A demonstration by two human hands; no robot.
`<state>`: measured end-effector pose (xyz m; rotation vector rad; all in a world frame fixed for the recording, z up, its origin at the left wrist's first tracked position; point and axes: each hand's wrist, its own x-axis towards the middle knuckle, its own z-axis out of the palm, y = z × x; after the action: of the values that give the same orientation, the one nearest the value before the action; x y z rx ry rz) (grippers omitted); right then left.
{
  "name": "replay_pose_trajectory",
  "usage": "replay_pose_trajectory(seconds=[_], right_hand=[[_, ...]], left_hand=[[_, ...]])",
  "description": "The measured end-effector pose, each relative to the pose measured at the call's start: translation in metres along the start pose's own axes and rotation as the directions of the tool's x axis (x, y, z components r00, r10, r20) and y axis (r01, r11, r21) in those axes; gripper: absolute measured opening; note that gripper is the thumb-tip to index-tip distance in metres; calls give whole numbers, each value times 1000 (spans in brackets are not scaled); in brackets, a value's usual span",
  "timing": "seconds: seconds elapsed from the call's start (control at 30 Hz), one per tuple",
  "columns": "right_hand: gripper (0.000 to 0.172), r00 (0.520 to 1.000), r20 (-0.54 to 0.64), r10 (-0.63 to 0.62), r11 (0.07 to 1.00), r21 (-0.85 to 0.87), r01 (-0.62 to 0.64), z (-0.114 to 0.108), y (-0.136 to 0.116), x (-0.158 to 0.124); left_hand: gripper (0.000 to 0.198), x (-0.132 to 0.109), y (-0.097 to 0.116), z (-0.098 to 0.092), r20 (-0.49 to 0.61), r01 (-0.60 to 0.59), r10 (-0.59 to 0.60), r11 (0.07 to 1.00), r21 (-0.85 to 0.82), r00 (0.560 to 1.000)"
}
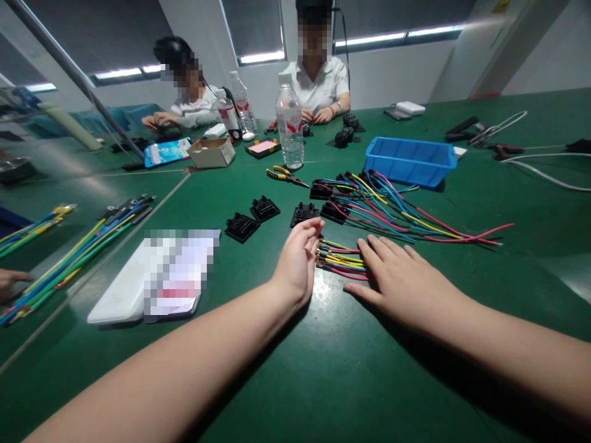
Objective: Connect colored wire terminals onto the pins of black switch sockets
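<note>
A bundle of short red, yellow, blue and black wires (344, 261) with metal terminals lies on the green table between my hands. My left hand (299, 258) stands on its edge, slightly curled, its palm up against the terminal ends. Across the other end of the bundle my right hand (397, 271) lies flat, fingers spread, hiding the wires beneath it. Just beyond my left fingertips sits a black plastic part (305, 213). Further off, a black housing (335, 210) has coloured wires (406, 212) running from it to the right, among several alike.
Two more black parts (242, 227) lie to the left, near a white case (129, 283) and a phone (184, 271). Beyond are yellow-handled pliers (287, 176), a water bottle (290, 126) and a blue bin (409, 160). Long cables (87, 252) lie far left; two people sit opposite.
</note>
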<state>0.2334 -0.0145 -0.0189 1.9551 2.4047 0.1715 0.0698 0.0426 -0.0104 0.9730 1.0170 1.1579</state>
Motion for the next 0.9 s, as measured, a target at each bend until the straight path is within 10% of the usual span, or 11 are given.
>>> replay_pose_trajectory(seconds=[0.47,0.9], right_hand=[[89,994,91,65,998,20,-67,-6,-2,0],[62,985,-146,-89,996,-22,87,-8,-4,-2]], left_hand=[[30,2,-11,-3,-31,-12,17,990,143,999],[32,-5,-10,-1,-17,-60,64,981,187,998]])
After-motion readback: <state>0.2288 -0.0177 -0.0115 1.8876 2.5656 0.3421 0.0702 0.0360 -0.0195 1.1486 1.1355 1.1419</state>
